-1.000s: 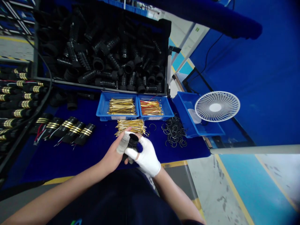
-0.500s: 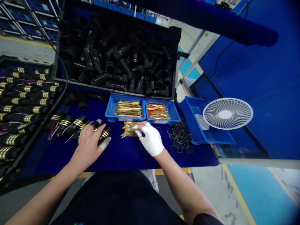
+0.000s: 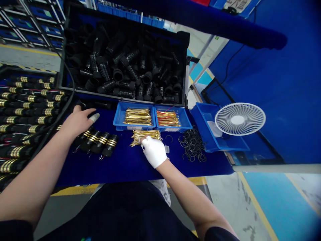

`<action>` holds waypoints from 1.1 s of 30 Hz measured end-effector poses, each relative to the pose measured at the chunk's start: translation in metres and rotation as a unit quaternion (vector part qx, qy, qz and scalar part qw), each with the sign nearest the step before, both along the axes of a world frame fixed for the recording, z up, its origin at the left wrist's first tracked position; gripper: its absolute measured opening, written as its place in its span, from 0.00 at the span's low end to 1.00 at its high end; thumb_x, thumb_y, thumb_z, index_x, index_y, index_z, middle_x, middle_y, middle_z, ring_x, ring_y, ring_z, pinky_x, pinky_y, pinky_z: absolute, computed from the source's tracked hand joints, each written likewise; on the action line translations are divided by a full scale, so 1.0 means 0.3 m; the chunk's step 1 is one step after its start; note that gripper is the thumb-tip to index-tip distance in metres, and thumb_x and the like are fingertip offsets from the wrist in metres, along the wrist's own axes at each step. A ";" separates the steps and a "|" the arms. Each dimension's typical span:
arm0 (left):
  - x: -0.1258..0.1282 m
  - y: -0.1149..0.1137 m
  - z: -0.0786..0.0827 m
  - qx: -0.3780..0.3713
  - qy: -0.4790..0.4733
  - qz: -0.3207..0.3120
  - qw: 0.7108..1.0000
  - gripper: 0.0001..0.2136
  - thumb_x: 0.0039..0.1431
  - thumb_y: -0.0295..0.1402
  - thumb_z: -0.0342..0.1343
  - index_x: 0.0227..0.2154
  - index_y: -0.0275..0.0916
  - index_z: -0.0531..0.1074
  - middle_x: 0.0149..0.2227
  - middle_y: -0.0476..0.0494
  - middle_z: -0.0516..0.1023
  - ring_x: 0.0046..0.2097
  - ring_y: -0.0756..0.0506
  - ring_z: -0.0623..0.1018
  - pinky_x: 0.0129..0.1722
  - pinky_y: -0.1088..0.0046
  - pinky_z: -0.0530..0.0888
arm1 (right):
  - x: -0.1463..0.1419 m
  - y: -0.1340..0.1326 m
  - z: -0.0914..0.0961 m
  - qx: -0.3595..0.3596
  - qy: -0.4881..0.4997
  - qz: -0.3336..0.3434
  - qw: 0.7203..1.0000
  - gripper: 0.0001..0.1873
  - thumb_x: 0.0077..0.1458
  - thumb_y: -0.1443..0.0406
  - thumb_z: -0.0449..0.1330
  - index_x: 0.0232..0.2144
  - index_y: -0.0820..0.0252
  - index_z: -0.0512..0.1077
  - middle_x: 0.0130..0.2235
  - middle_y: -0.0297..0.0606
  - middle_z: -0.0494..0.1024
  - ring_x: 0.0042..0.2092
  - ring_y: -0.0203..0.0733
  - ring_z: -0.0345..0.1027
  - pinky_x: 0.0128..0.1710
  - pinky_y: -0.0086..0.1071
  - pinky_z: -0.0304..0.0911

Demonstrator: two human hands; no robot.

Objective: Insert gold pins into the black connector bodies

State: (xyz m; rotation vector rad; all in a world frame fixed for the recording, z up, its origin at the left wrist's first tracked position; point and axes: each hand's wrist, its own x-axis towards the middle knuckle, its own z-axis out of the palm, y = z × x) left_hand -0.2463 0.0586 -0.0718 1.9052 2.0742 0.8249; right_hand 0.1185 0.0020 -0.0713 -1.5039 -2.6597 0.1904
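- The left hand (image 3: 76,123) is held toward the far left corner of the desk (image 3: 125,164), near black parts (image 3: 102,104); thumb spread, state of grip cannot be told.
- Gold strips (image 3: 147,133), bunched near mid-desk, are touched by the gloved right hand (image 3: 152,152); whether any is gripped cannot be told.
- Gold-ringed cylinders (image 3: 100,142) are laid nearer the left edge.

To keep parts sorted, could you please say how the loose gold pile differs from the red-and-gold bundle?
The gold pile lies on the blue cloth; the red-and-gold bundle, in a blue tray. The pile shows no clear red; the bundle has red strands. The right hand is at the pile, not the bundle. Both are heaps of thin pieces.
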 end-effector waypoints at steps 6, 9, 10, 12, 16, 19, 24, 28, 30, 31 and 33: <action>-0.005 -0.005 0.066 0.007 0.009 0.028 1.000 0.20 0.59 0.47 0.55 0.48 0.40 0.78 0.47 0.56 0.73 0.64 0.36 0.67 0.63 0.58 0.61 | 0.049 -0.013 0.042 0.036 0.260 -0.039 0.964 0.09 0.63 0.69 0.56 0.42 0.55 0.74 0.44 0.40 0.77 0.46 0.44 0.73 0.46 0.35 0.67; -0.010 -0.048 0.113 0.095 -0.151 0.024 0.984 0.12 0.61 0.41 0.57 0.43 0.41 0.76 0.36 0.56 0.73 0.66 0.36 0.62 0.47 0.66 0.67 | 0.108 -0.003 0.089 -0.011 0.489 -0.095 0.867 0.04 0.62 0.65 0.58 0.36 0.55 0.73 0.40 0.38 0.76 0.35 0.39 0.70 0.39 0.34 0.67; 0.000 -0.066 0.125 0.117 -0.247 0.011 0.962 0.09 0.64 0.38 0.56 0.42 0.40 0.74 0.35 0.55 0.72 0.67 0.36 0.62 0.40 0.68 0.65 | 0.130 0.003 0.105 -0.049 0.564 -0.122 0.816 0.04 0.62 0.64 0.58 0.37 0.55 0.72 0.40 0.36 0.76 0.28 0.35 0.63 0.31 0.32 0.64; 0.045 -0.112 0.142 0.124 -0.435 -0.023 0.891 0.06 0.70 0.33 0.49 0.42 0.37 0.69 0.37 0.51 0.72 0.63 0.40 0.66 0.36 0.68 0.60 | 0.171 0.020 0.133 -0.135 0.682 -0.157 0.701 0.05 0.63 0.61 0.56 0.38 0.54 0.69 0.40 0.35 0.76 0.20 0.29 0.43 0.20 0.29 0.51; 0.234 -0.229 0.166 -0.038 -0.711 -0.038 0.701 0.11 0.55 0.34 0.65 0.41 0.44 0.73 0.43 0.52 0.80 0.43 0.46 0.79 0.53 0.55 0.75 | 0.207 0.047 0.167 -0.236 0.764 -0.137 0.585 0.06 0.62 0.59 0.57 0.35 0.53 0.67 0.35 0.30 0.72 0.21 0.30 0.25 0.18 0.28 0.33; 0.404 -0.293 0.181 -0.212 -0.769 -0.070 0.599 0.26 0.53 0.34 0.66 0.56 0.48 0.70 0.49 0.43 0.79 0.43 0.42 0.80 0.55 0.44 0.73 | 0.176 0.029 0.174 -0.284 0.767 -0.118 0.562 0.08 0.63 0.56 0.58 0.38 0.52 0.71 0.29 0.26 0.64 0.19 0.27 0.29 0.17 0.27 0.34; 0.598 -0.309 0.182 -0.318 -0.804 -0.054 0.499 0.24 0.65 0.52 0.52 0.49 0.35 0.74 0.36 0.41 0.78 0.29 0.50 0.75 0.49 0.57 0.78 | 0.112 -0.046 0.163 -0.282 0.678 -0.101 0.671 0.11 0.62 0.56 0.63 0.40 0.55 0.79 0.25 0.27 0.63 0.20 0.28 0.49 0.20 0.28 0.46; 0.674 -0.311 0.168 -0.320 -0.806 -0.059 0.495 0.20 0.68 0.48 0.50 0.44 0.34 0.75 0.35 0.42 0.77 0.28 0.51 0.73 0.50 0.59 0.78 | 0.112 -0.075 0.156 -0.202 0.617 -0.078 0.756 0.06 0.56 0.61 0.68 0.37 0.53 0.82 0.35 0.34 0.74 0.31 0.35 0.66 0.29 0.30 0.62; 0.696 -0.319 0.164 -0.328 -0.809 -0.062 0.483 0.22 0.69 0.49 0.49 0.44 0.33 0.75 0.35 0.42 0.76 0.29 0.51 0.74 0.53 0.58 0.76 | 0.117 -0.082 0.153 -0.167 0.607 -0.079 0.773 0.05 0.58 0.62 0.67 0.37 0.53 0.82 0.35 0.34 0.76 0.36 0.39 0.70 0.38 0.33 0.66; 0.704 -0.323 0.163 -0.332 -0.812 -0.061 0.476 0.23 0.69 0.50 0.47 0.44 0.33 0.75 0.34 0.42 0.76 0.28 0.52 0.73 0.53 0.57 0.76 | 0.118 -0.087 0.151 -0.153 0.602 -0.085 0.779 0.05 0.59 0.62 0.66 0.37 0.53 0.81 0.36 0.34 0.77 0.38 0.40 0.72 0.41 0.34 0.66; 0.717 -0.329 0.159 -0.334 -0.818 -0.058 0.465 0.24 0.69 0.51 0.46 0.44 0.33 0.75 0.34 0.43 0.76 0.26 0.53 0.70 0.51 0.58 0.77 | 0.118 -0.097 0.146 -0.137 0.588 -0.101 0.791 0.03 0.59 0.63 0.65 0.36 0.54 0.80 0.36 0.34 0.79 0.40 0.41 0.73 0.45 0.35 0.66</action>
